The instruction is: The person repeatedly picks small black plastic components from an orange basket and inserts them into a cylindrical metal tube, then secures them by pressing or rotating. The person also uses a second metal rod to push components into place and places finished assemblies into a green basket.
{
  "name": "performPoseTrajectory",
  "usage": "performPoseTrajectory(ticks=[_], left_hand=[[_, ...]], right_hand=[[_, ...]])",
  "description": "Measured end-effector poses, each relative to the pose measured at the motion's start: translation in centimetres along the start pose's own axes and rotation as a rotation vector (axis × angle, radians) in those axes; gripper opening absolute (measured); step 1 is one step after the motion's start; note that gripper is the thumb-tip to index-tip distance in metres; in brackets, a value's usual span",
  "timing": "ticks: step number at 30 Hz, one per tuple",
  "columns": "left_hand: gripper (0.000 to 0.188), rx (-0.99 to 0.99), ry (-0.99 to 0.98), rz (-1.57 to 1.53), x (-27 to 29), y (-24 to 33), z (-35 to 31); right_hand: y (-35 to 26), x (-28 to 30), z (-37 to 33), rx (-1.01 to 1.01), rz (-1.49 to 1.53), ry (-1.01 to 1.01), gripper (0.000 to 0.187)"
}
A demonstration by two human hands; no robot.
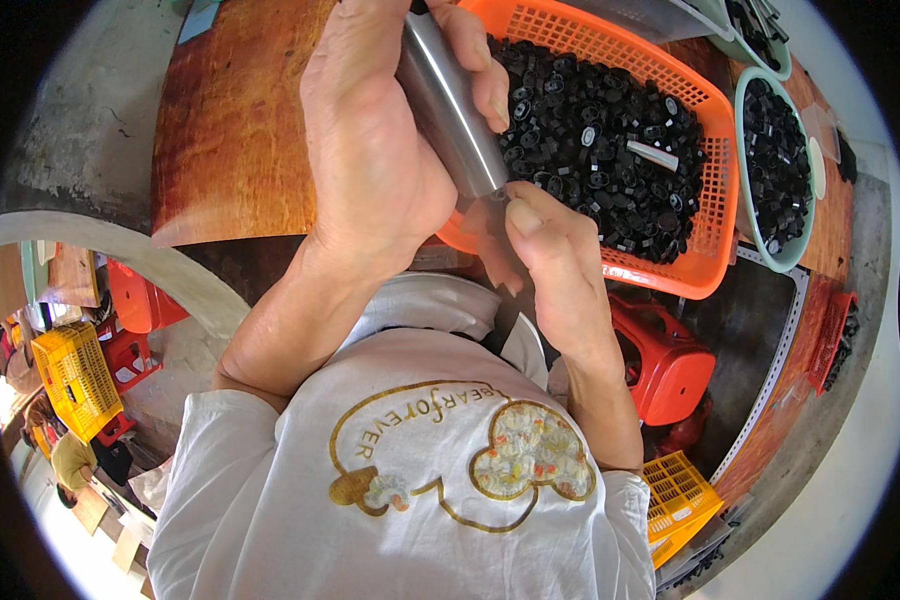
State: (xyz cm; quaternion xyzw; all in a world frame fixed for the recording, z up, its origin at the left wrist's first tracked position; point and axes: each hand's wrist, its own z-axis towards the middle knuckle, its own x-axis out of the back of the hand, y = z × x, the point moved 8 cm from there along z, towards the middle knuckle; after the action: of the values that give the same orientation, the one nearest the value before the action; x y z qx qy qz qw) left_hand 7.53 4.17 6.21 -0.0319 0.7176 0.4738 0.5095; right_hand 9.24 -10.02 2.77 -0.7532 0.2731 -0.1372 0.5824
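Note:
A smooth silver metal cylinder (454, 105) with a black part at its upper end lies slanted in my left hand (365, 150), whose fingers wrap round it. My right hand (560, 255) is closed, thumb and fingertips pressed together against the cylinder's lower end. What sits between those fingertips, if anything, is too small to make out. Just beyond my hands stands an orange plastic basket (722, 215) full of small black plastic parts (590, 150). A short whitish strip (653, 155) rests on top of the parts.
A wooden table (225, 130) spans the left. To the basket's right, a pale green basin (748, 180) holds more black parts. Under the table edge is a red stool (665, 360), with a yellow crate (680, 500) below it. Other people and another yellow crate (75, 380) are far left.

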Motion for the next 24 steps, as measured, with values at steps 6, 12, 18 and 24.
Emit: performPoseTrajectory(ticks=[6, 12, 18, 24], left_hand=[[0.039, -0.041, -0.017, -0.001, -0.68, 0.53, -0.50], [0.038, -0.049, -0.014, 0.020, -0.72, 0.74, -0.27], [0.038, -0.075, -0.035, 0.041, -0.80, 1.04, -0.04], [0.039, -0.034, 0.037, 0.021, -0.49, 0.46, -0.32]], right_hand=[[-0.23, 0.06, 0.02, -0.004, -0.019, 0.020, 0.033], [-0.19, 0.01, 0.16, -0.005, -0.020, 0.026, 0.031], [-0.01, -0.02, 0.40, -0.055, -0.007, 0.020, 0.031], [-0.14, 0.17, 0.44, -0.081, -0.021, 0.048, 0.031]])
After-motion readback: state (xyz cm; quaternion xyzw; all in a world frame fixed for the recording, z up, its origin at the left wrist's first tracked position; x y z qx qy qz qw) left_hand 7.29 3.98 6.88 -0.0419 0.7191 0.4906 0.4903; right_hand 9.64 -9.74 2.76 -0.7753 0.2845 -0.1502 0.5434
